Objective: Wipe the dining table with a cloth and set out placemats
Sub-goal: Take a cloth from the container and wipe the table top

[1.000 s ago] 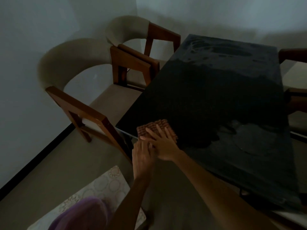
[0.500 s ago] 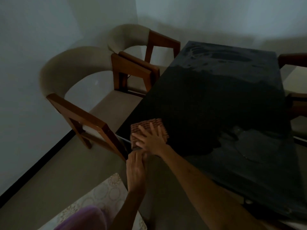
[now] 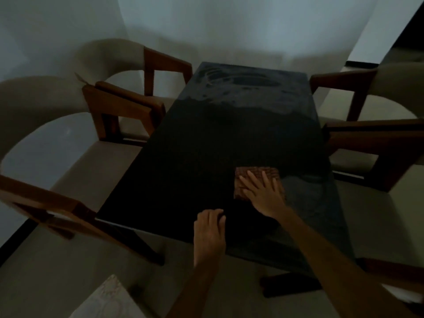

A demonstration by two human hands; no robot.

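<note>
Right hand (image 3: 263, 193), fingers spread and grip released, presses flat on the brown cloth (image 3: 257, 182) on the dark table (image 3: 195, 157). Left hand (image 3: 210, 235) rests, fingers curled, at the near edge, grasping nothing.

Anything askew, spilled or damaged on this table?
Nothing damaged or spilled. The far end of the dark table shows pale smeary streaks, likely wiping marks. The right hand presses flat on the folded brown cloth, which lies square.
</note>
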